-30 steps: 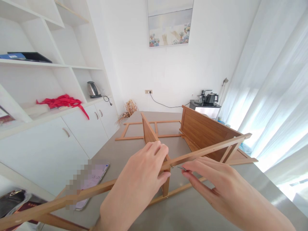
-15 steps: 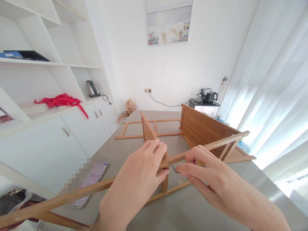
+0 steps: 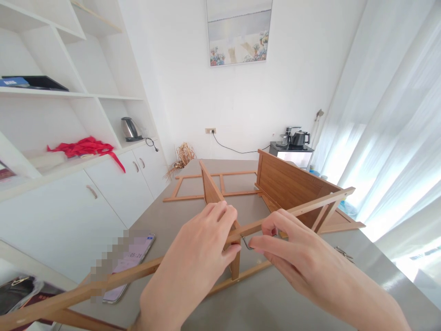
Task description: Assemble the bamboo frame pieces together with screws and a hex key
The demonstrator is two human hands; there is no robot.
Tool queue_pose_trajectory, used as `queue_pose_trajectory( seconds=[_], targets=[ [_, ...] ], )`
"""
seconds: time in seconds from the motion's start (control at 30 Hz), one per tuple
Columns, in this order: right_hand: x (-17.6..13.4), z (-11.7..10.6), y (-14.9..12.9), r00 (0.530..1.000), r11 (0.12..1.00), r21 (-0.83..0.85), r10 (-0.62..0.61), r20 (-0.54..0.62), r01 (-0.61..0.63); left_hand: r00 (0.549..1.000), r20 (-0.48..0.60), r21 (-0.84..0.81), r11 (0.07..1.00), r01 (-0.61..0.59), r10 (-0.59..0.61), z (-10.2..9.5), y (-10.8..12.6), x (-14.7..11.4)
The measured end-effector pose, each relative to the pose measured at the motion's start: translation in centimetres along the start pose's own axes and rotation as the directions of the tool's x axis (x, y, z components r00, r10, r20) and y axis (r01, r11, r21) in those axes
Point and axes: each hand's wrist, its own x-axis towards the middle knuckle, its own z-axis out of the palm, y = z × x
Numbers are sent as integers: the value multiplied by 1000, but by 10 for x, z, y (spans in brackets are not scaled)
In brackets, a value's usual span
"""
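Note:
My left hand (image 3: pixel 196 253) is closed over the end of a wooden shelf board (image 3: pixel 211 184), where it meets a long wooden rail (image 3: pixel 251 228). Between the thumb and fingers of my right hand (image 3: pixel 303 259) is a bent metal hex key (image 3: pixel 245 243). Its far end reaches the joint just under the rail, beside my left thumb; its tip is too small to make out. The rail runs across the table from lower left to right. A larger wooden panel (image 3: pixel 292 172) stands on edge at the right, joined to the same frame.
Left of my left hand, a phone (image 3: pixel 143 250) lies on the grey table (image 3: pixel 268 299), partly behind the rail. Small metal pieces (image 3: pixel 343 253) lie right of my right wrist. A flat ladder-like wooden frame (image 3: pixel 186 199) lies farther back. White cabinets (image 3: pixel 113 193) flank the table's left side.
The view has shifted slightly. The hex key in my right hand sits at a slightly different angle, and small metal pieces now show beyond my right wrist. My left hand keeps its hold.

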Motion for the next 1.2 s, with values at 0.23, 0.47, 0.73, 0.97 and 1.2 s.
queue_pose_trajectory(
  seconds=[0.23, 0.47, 0.73, 0.97, 1.2],
  targets=[
    [4, 1, -3, 998, 997, 70, 15, -58, -11, 1000, 7, -9, 1000, 8, -8, 0, 1, 1],
    [2, 2, 1, 999, 995, 95, 35, -39, -31, 1000, 1, -1, 1000, 5, -5, 1, 1, -1],
    [4, 0, 0, 996, 996, 90, 23, -84, -16, 1000, -3, 11, 1000, 8, -8, 0, 2, 0],
    [7, 7, -6, 997, 997, 53, 51, 53, -54, 1000, -12, 2, 1000, 12, -12, 0, 1, 1],
    [12, 10, -7, 982, 991, 85, 89, 168, -104, 1000, -3, -18, 1000, 22, -22, 2, 1, 0]
  ],
)
